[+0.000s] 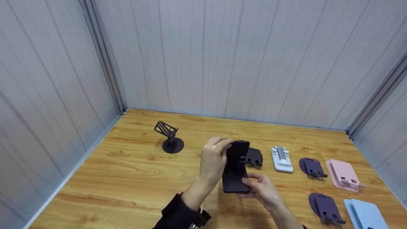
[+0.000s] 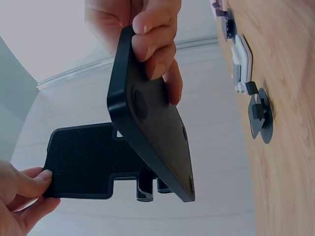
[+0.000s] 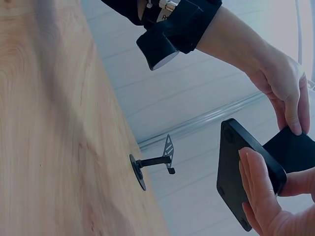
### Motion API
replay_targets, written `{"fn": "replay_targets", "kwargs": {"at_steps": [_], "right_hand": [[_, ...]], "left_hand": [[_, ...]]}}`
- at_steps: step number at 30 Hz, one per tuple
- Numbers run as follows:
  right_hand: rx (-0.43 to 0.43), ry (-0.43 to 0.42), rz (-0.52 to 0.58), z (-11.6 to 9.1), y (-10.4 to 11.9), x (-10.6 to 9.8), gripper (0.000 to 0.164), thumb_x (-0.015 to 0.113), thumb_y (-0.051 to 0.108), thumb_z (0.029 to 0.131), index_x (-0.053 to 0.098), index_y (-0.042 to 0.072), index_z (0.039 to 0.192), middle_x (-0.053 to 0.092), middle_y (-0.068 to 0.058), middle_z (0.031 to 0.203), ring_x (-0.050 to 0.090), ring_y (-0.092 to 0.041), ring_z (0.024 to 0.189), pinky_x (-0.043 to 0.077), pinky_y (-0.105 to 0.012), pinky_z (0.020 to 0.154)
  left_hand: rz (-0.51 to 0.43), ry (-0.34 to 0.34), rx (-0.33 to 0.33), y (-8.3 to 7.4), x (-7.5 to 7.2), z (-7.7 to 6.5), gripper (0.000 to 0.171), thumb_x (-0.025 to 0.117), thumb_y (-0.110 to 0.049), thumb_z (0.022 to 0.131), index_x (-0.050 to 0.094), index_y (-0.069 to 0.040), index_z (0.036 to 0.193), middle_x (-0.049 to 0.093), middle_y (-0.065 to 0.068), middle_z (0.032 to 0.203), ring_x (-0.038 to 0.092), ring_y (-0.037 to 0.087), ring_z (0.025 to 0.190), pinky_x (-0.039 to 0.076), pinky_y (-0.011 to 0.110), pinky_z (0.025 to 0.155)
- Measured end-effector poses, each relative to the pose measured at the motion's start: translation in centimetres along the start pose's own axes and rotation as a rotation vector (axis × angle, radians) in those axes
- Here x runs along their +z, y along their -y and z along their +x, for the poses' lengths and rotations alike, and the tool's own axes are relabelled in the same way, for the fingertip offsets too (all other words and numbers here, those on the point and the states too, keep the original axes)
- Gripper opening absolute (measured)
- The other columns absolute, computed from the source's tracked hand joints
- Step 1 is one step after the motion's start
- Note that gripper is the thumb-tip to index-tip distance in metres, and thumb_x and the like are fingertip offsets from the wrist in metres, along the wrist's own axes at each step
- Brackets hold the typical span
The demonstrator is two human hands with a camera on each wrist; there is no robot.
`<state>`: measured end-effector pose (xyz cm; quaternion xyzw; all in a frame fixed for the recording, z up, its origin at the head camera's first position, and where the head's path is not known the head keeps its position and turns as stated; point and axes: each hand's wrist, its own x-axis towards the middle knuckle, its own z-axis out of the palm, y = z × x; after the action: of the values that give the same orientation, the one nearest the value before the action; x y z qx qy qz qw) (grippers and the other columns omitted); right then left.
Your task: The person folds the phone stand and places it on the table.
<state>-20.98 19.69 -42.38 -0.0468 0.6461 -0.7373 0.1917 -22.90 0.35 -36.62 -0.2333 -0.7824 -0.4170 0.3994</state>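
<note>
Above the table, both hands hold a black folding phone stand (image 1: 234,181). My left hand (image 1: 212,160) pinches the edge of its upper plate (image 2: 81,160) between thumb and fingers. Lower down, my right hand (image 1: 263,192) grips the thick base (image 3: 231,172), thumb on the upper face and fingers beneath. The stand is unfolded, with the plate raised at an angle to the base. Round feet show on the base's underside in both wrist views. Behind the held stand lies a folded black phone stand (image 1: 255,157), partly hidden.
An upright black phone stand (image 1: 171,144) with a round base stands at the back left. To the right lie a white stand (image 1: 281,159), two purple stands (image 1: 313,168), a pink one (image 1: 345,175) and a light blue one (image 1: 367,214). Pale walls (image 1: 222,57) border the wooden table (image 1: 136,184).
</note>
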Motion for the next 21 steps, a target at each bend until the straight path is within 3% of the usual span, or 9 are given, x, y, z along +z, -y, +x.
{"fn": "replay_targets", "kwargs": {"at_steps": [9,21], "right_hand": [[0.003,-0.022,0.026,0.1,0.1,-0.3,0.036,0.051,0.000,0.108,0.046,-0.022,0.136,0.079,-0.013,0.109,0.082,-0.019,0.087,0.069,-0.030,0.077],[-0.025,-0.039,0.020,0.1,0.0,-0.5,0.045,0.050,-0.002,0.109,0.040,-0.027,0.144,0.079,-0.017,0.115,0.082,-0.018,0.090,0.070,-0.031,0.078]], "left_hand": [[0.004,-0.058,0.080,-0.3,0.5,-1.0,0.013,0.073,0.011,0.095,0.082,0.003,0.098,0.077,0.011,0.095,0.073,0.024,0.089,0.066,0.030,0.079],[0.011,-0.154,0.195,-0.8,1.1,-2.6,0.022,0.077,0.020,0.084,0.082,0.001,0.095,0.076,0.008,0.094,0.070,0.022,0.083,0.063,0.025,0.075]]}}
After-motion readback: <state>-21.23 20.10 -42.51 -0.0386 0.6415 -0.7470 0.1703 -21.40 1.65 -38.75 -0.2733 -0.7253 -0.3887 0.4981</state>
